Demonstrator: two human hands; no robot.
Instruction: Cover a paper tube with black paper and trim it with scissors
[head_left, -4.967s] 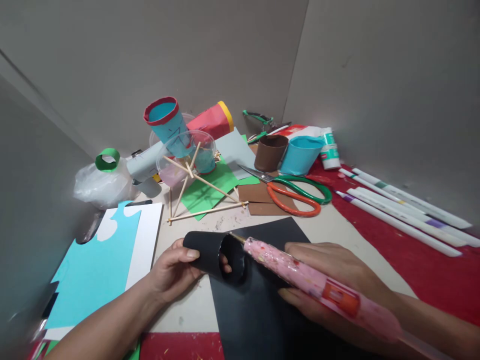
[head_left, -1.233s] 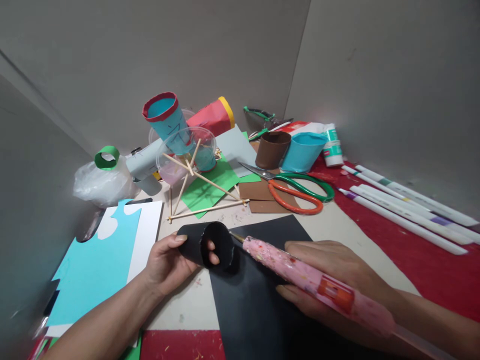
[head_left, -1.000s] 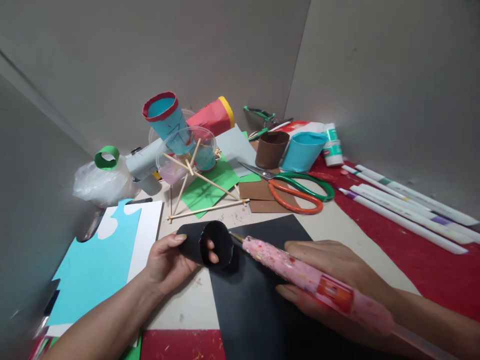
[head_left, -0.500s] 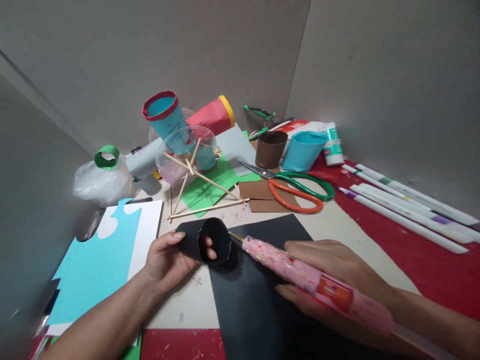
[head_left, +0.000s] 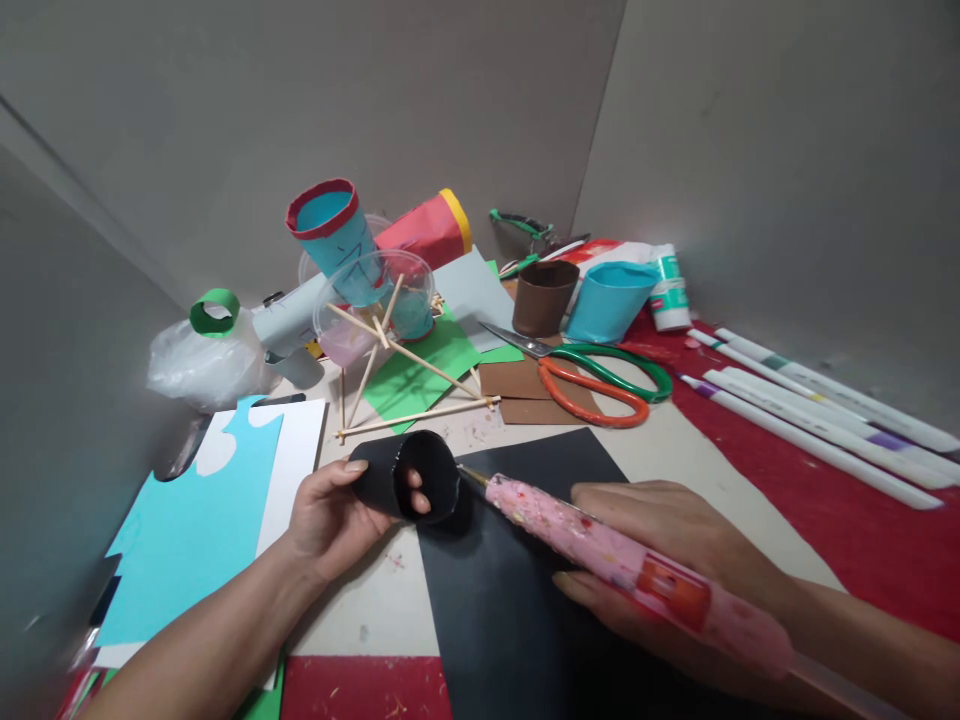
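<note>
My left hand (head_left: 330,520) grips a black paper tube (head_left: 376,478), the thumb on its outside and fingertips showing within the open end. The tube lies tilted on its side, its mouth toward the right. In my right hand (head_left: 667,540) is a pink hot glue gun (head_left: 570,520) with a glue stick running out of its back end. Its metal nozzle meets the right rim of the tube, or is very close to it. Beneath both hands lies a sheet of black paper (head_left: 517,590).
Scissors (head_left: 592,370) with green and orange handles lie behind the black sheet. A frame of wooden sticks (head_left: 382,345) stands beyond the tube. Brown (head_left: 545,300) and blue paper cups (head_left: 611,300) are at the back, markers (head_left: 817,430) at right, cut blue paper (head_left: 202,540) at left.
Almost nothing differs. The black tube has risen very slightly, with the glue gun's nozzle still at its rim.
</note>
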